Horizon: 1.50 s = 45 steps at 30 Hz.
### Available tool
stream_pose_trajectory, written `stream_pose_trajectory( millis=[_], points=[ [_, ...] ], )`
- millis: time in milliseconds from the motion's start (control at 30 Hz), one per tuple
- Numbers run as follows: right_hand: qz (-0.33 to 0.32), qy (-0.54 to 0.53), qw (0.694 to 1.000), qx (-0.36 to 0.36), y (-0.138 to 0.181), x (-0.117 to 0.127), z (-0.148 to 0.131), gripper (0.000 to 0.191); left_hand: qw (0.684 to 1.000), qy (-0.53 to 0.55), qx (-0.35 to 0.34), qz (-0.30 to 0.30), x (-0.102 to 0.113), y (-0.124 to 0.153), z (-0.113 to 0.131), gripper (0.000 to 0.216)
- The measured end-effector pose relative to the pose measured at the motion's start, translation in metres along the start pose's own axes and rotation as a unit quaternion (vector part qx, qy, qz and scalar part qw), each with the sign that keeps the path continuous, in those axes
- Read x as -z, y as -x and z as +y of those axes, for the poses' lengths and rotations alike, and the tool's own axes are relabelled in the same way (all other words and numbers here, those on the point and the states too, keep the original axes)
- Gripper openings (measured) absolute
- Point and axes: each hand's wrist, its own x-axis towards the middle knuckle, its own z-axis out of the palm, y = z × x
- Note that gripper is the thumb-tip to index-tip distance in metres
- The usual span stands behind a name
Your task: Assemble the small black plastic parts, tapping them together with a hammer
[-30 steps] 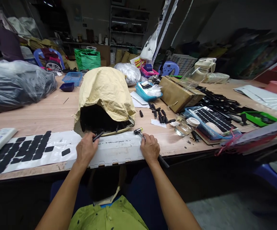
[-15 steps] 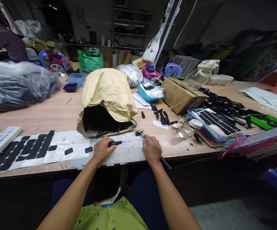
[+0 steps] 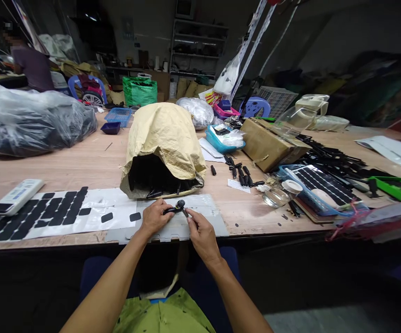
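Note:
My left hand (image 3: 156, 217) is closed around a slim black handle-like part (image 3: 169, 210), held low over a grey board (image 3: 203, 215) at the table's front edge. In my right hand (image 3: 202, 235) is a small hammer, gripped by its metal shaft. The dark hammer head (image 3: 180, 204) is at the far end of the black part and hides its tip; whether the two touch I cannot tell. Just beyond my hands lies a tan sack (image 3: 166, 134), its dark mouth facing me, with black parts inside.
Left of the board lies a white sheet (image 3: 98, 199) of black rounded patches, with a white device (image 3: 16, 196) on it. Loose black parts (image 3: 244, 175), a cardboard box (image 3: 273, 143) and a blue basket (image 3: 311, 194) are on the right. A person (image 3: 34, 67) sits far left.
My right hand has moved left, bringing the hammer head from right of the black part onto its far end. The view has shifted slightly left.

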Motion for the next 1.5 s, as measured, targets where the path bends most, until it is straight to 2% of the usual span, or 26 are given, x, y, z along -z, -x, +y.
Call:
stream_pose_trajectory(
  millis=[300, 533, 700, 767, 867, 967, 1033, 1133, 1233, 1367, 1433, 1500],
  points=[
    [-0.001, 0.056, 0.998, 0.011, 0.002, -0.002, -0.003, 0.034, 1.0, 0.0, 0.002, 0.001, -0.003, -0.001, -0.001, 0.023],
    [-0.009, 0.033, 0.999, 0.034, 0.002, -0.008, -0.013, 0.034, 1.0, 0.005, 0.004, 0.001, -0.001, 0.0, 0.0, 0.019],
    [-0.038, 0.035, 0.999, 0.018, 0.001, -0.012, -0.01, 0.034, 1.0, 0.01, 0.013, 0.011, 0.0, 0.0, 0.003, 0.013],
    [-0.024, 0.032, 0.999, 0.009, -0.004, -0.007, -0.004, 0.033, 1.0, 0.012, 0.013, 0.004, 0.001, 0.0, 0.004, 0.014],
    [0.032, 0.069, 0.997, -0.016, -0.016, 0.01, 0.011, 0.033, 1.0, 0.006, 0.019, -0.003, 0.002, 0.0, 0.005, 0.017],
    [0.082, 0.201, 0.973, -0.077, -0.03, 0.029, 0.034, 0.03, 1.0, -0.003, 0.021, -0.006, 0.003, 0.001, 0.006, 0.016],
    [0.085, 0.299, 0.944, -0.11, -0.038, 0.038, 0.049, 0.028, 1.0, -0.006, 0.021, -0.006, 0.003, 0.002, 0.007, 0.015],
    [0.086, 0.385, 0.911, -0.119, -0.045, 0.043, 0.065, 0.027, 1.0, -0.006, 0.02, -0.005, 0.003, 0.003, 0.007, 0.015],
    [0.104, 0.415, 0.898, -0.107, -0.045, 0.039, 0.069, 0.028, 1.0, -0.004, 0.017, -0.008, 0.003, 0.0, 0.004, 0.015],
    [0.11, 0.419, 0.896, -0.097, -0.044, 0.036, 0.065, 0.028, 1.0, 0.025, -0.004, -0.006, 0.006, 0.003, 0.006, 0.016],
    [0.112, 0.417, 0.897, -0.09, -0.044, 0.036, 0.064, 0.029, 0.996, 0.08, -0.044, -0.019, 0.008, 0.017, 0.013, 0.018],
    [0.114, 0.416, 0.898, -0.085, -0.044, 0.037, 0.065, 0.029, 0.983, 0.143, -0.093, -0.072, 0.006, 0.043, 0.022, 0.021]
  ],
)
